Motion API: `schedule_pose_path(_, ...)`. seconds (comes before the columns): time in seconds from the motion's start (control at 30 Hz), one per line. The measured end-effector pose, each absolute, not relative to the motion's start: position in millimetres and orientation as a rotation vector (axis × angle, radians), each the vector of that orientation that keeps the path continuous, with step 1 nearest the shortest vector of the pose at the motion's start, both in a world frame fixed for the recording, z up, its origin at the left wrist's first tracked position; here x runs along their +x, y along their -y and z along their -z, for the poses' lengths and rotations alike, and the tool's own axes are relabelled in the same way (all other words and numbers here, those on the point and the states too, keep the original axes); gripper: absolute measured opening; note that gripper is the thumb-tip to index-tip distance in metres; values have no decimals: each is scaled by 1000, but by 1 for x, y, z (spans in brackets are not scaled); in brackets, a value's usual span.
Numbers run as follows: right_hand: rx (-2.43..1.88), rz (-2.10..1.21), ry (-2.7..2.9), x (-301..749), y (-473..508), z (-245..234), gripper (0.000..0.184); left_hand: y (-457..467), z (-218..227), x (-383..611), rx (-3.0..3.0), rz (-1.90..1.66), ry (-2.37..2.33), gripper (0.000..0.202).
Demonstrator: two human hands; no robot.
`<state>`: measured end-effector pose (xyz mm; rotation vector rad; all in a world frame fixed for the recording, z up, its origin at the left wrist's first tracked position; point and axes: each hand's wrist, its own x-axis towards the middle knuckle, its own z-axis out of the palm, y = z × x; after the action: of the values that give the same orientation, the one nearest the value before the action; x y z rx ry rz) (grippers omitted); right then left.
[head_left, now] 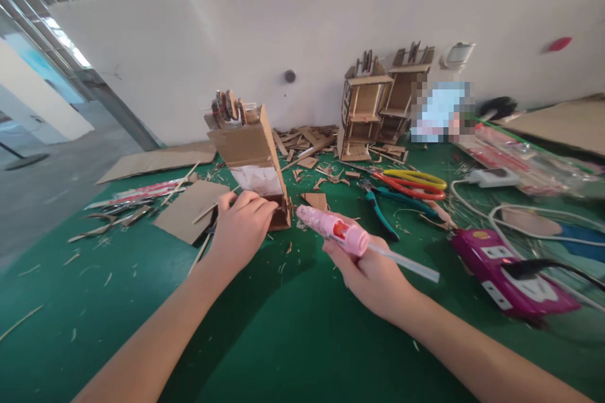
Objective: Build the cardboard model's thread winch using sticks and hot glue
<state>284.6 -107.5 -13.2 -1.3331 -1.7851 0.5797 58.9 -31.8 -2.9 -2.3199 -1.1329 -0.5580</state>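
My right hand (pixel 373 271) is wrapped round a pink glue gun (pixel 333 228), with a clear glue stick (pixel 409 262) poking out of its back end. The nozzle points left at the lower edge of a cardboard structure (pixel 253 150), a tall box with several round cardboard pieces on top. Against the base of that structure, my left hand (pixel 241 227) is closed with curled fingers on its lower part. What the fingertips press is partly hidden. A flat cardboard piece (pixel 189 211) and thin sticks lie left of my left hand.
Two similar cardboard shelves (pixel 366 116) stand by the wall, near cardboard scraps (pixel 307 138). Orange-and-yellow-handled scissors (pixel 411 184) and teal pliers (pixel 378 211) lie right of centre. A purple power strip (pixel 510 274) with cables sits at the right. Wrapped glue sticks (pixel 515 154) lie behind it.
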Motion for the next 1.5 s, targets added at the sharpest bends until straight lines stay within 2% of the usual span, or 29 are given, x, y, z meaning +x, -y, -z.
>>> schedule_pose_path(0.17,-1391,-592,1829,283,110,12,44,34,1,60,-2330,539,1113,18)
schedule_pose_path(0.57,-1411,-548,1876,282,107,14,36,33,2,61,-2340,547,1106,17)
schedule_pose_path(1.17,-1436,-513,1888,282,106,17,34,35,0,63,-2337,488,1125,21)
schedule_pose_path(1.5,-1460,-524,1888,282,105,19,43,34,3,64,-2310,535,1169,18)
